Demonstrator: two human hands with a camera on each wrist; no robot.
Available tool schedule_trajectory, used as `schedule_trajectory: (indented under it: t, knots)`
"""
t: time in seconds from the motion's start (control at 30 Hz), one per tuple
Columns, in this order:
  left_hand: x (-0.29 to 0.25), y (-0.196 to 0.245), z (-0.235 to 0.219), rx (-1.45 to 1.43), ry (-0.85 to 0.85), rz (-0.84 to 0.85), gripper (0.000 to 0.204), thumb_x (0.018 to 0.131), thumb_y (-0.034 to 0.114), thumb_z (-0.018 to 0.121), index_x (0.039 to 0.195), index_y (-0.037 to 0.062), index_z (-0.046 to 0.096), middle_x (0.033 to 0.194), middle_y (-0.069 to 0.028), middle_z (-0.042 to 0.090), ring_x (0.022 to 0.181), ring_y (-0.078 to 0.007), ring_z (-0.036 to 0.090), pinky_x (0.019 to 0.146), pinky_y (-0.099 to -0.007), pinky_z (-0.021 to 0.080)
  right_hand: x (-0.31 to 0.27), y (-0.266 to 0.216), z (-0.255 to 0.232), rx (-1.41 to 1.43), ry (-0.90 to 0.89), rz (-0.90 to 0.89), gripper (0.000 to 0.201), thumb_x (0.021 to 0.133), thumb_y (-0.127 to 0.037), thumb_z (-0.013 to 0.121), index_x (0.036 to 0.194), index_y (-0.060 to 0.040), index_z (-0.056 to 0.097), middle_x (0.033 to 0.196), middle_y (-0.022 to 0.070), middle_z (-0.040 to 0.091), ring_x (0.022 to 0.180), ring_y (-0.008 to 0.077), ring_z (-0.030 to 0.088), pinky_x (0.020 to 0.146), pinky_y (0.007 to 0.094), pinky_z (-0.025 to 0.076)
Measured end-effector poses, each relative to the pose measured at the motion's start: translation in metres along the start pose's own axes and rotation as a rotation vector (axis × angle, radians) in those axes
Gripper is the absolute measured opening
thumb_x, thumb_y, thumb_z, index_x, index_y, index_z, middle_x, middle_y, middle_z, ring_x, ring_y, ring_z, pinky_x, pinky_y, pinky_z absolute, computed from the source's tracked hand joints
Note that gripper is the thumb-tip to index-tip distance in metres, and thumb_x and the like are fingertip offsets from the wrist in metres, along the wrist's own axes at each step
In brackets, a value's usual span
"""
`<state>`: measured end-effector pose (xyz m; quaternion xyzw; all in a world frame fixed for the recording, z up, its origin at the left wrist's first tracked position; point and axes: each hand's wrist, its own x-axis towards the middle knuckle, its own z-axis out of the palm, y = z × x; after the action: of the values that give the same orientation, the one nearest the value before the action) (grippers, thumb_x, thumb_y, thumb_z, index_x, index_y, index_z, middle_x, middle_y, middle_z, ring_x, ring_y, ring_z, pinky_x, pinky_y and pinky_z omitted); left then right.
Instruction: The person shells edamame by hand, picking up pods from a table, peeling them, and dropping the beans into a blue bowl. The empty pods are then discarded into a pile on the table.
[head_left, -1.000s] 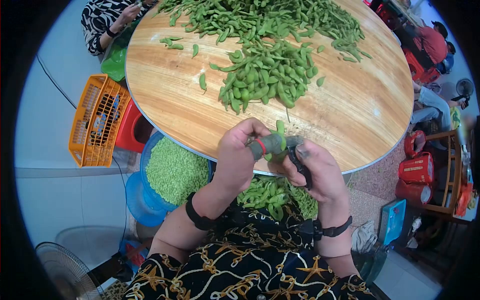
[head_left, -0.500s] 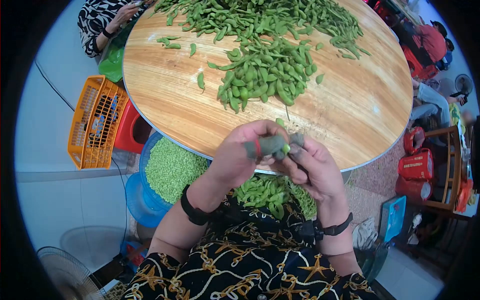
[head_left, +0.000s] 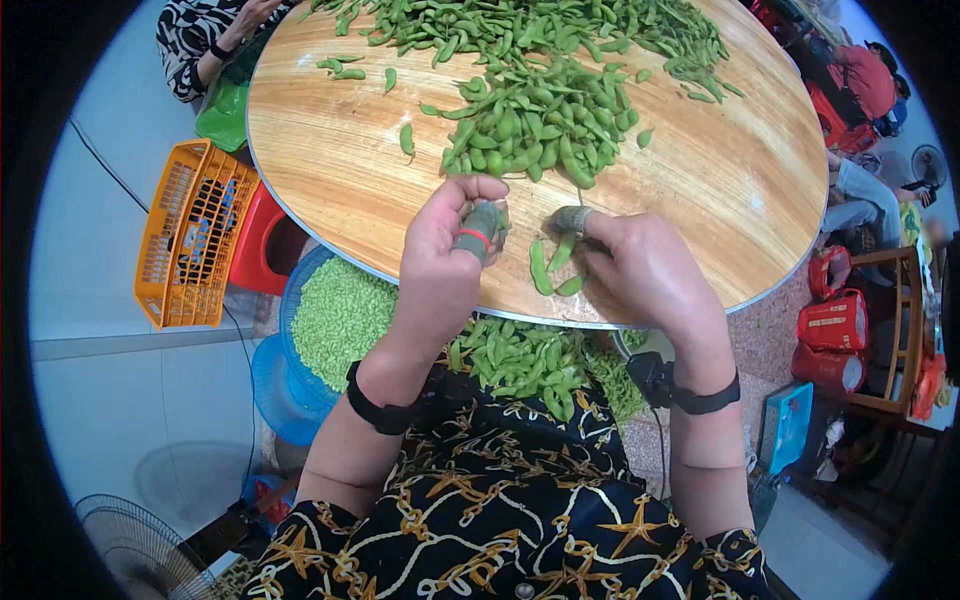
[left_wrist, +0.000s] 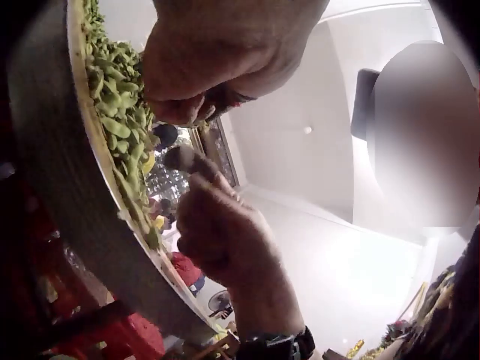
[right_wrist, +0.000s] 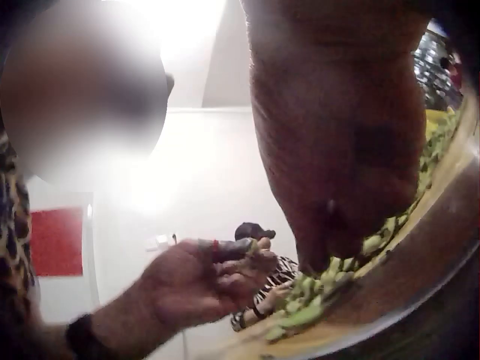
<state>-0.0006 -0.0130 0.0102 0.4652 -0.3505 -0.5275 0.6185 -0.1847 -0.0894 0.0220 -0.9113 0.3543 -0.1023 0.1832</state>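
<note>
My left hand (head_left: 440, 250) is raised over the table's near edge with its fingers curled in. A grey-green cover with a red band wraps its thumb, and a small green bean shows at the thumb tip. On the wooden table (head_left: 350, 210), my right hand (head_left: 650, 260) bends down, a grey cover (head_left: 570, 218) on one finger. Its fingertips pinch a green soybean pod (head_left: 562, 250), with two loose pods (head_left: 540, 268) close beside it. A heap of pods (head_left: 545, 125) lies farther in, beyond both hands.
More pods (head_left: 530, 360) lie in my lap below the table edge. A blue basket of shelled beans (head_left: 290, 300) stands at left, near an orange crate (head_left: 150, 270) and a red stool (head_left: 250, 250). Across the table at upper left sits another person (head_left: 190, 45).
My hands were together over the table edge, working on a green pod. They have since parted: the left drew left and up, the right moved right and down to loose pods on the table.
</note>
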Motion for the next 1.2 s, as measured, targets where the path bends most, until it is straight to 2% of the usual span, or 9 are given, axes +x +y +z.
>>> schedule_trajectory:
  t: [0.33,0.4,0.43,0.53,0.57,0.67,1.1,1.17,1.2]
  knots:
    - [-0.031,-0.018,0.016,0.239,-0.067,0.096,0.049,0.065,-0.015,0.032,0.108,0.003,0.045,0.091,-0.0032,0.053,0.068,-0.0085,0.048,0.057,-0.0187,0.039,-0.01,0.013,0.015,0.089,0.343,0.156,0.012,0.079,-0.015,0.06,0.085,-0.0048,0.061,0.064,0.0183,0.058,0.06,0.0352,0.058,0.055,0.0414,0.046]
    - [-0.039,-0.01,0.024,0.51,-0.5,0.073,0.05,0.063,-0.013,0.03,0.108,0.0016,0.047,0.102,-0.0063,0.056,0.075,-0.0135,0.057,0.061,-0.0234,0.045,-0.016,0.011,0.013,0.26,0.406,0.182,0.013,0.078,-0.014,0.063,0.083,-0.0024,0.062,0.064,0.0185,0.058,0.058,0.0344,0.058,0.054,0.0386,0.045]
    - [-0.041,0.002,0.027,0.618,-0.521,0.057,0.045,0.068,-0.011,0.033,0.109,0.0015,0.049,0.109,-0.0097,0.057,0.081,-0.0177,0.061,0.064,-0.0269,0.048,-0.02,0.009,0.012,0.261,0.405,0.183,0.013,0.078,-0.014,0.063,0.083,-0.0024,0.062,0.064,0.0185,0.058,0.058,0.0344,0.058,0.054,0.0386,0.045]
    - [-0.031,0.006,0.015,0.765,-0.186,0.096,0.035,0.075,-0.006,0.045,0.108,0.0017,0.051,0.104,-0.0122,0.059,0.079,-0.0194,0.061,0.064,-0.0279,0.048,-0.029,0.007,0.013,0.323,0.375,0.226,0.013,0.077,-0.014,0.064,0.081,-0.0017,0.062,0.065,0.0183,0.059,0.058,0.0332,0.058,0.053,0.0363,0.045]
    - [-0.024,-0.005,0.012,0.985,-0.026,0.384,0.028,0.078,0.004,0.057,0.106,0.0032,0.054,0.092,-0.0128,0.059,0.076,-0.0234,0.061,0.065,-0.0309,0.048,-0.03,0.008,0.014,0.328,0.39,0.235,0.014,0.077,-0.015,0.064,0.081,-0.0016,0.062,0.065,0.0183,0.059,0.057,0.0327,0.058,0.053,0.0358,0.045]
    - [-0.028,-0.006,0.025,1.255,-0.129,0.361,0.024,0.079,0.008,0.059,0.103,0.0036,0.056,0.083,-0.0127,0.057,0.075,-0.0285,0.059,0.065,-0.0343,0.048,-0.03,0.013,0.019,0.356,0.422,0.254,0.015,0.078,-0.015,0.064,0.081,-0.0014,0.062,0.065,0.0182,0.059,0.056,0.0319,0.058,0.052,0.0352,0.045]
    - [-0.023,-0.023,0.042,1.056,-0.509,0.406,0.02,0.07,-0.002,0.059,0.088,0.0011,0.051,0.077,-0.0128,0.052,0.069,-0.0254,0.057,0.059,-0.0355,0.045,-0.031,0.013,0.024,0.357,0.506,0.224,0.015,0.078,-0.014,0.065,0.083,-0.0002,0.061,0.066,0.0166,0.061,0.054,0.0264,0.058,0.051,0.0312,0.045]
    - [-0.027,-0.022,0.047,0.645,-0.639,0.018,0.017,0.076,-0.002,0.056,0.09,0.0033,0.049,0.074,-0.0056,0.051,0.068,-0.0137,0.053,0.056,-0.0297,0.042,-0.032,0.014,0.023,0.452,0.492,0.267,0.013,0.079,-0.012,0.064,0.084,0.0001,0.061,0.066,0.0146,0.061,0.054,0.021,0.057,0.052,0.0291,0.045]
    - [-0.026,-0.024,0.046,0.643,-0.641,0.018,0.017,0.076,-0.002,0.056,0.09,0.0033,0.049,0.074,-0.0056,0.051,0.068,-0.0137,0.053,0.056,-0.0297,0.042,-0.033,0.016,0.023,0.549,0.48,0.311,0.012,0.08,-0.01,0.063,0.085,0.0003,0.061,0.066,0.0126,0.062,0.054,0.0156,0.056,0.052,0.0271,0.045]
